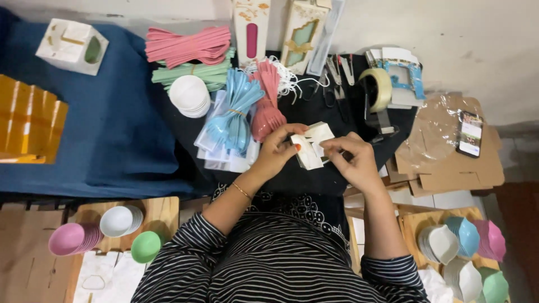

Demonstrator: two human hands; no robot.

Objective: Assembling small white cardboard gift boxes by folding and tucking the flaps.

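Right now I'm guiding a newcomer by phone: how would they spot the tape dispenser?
On the black cloth covering the table, look toward the far right corner, beyond the right hand. The tape dispenser stands there, the only thing bearing a fat roll of yellowish tape.

Both forearms extend forward from striped sleeves and converge at centre, bare from the elbow down. The left hand is raised with the wrist bent, fingers curled inward and thumb pressed forward in a pinch; a thin bangle sits on that wrist. The right hand faces it, just beside it, knuckles up, fingertips likewise pinched closed.
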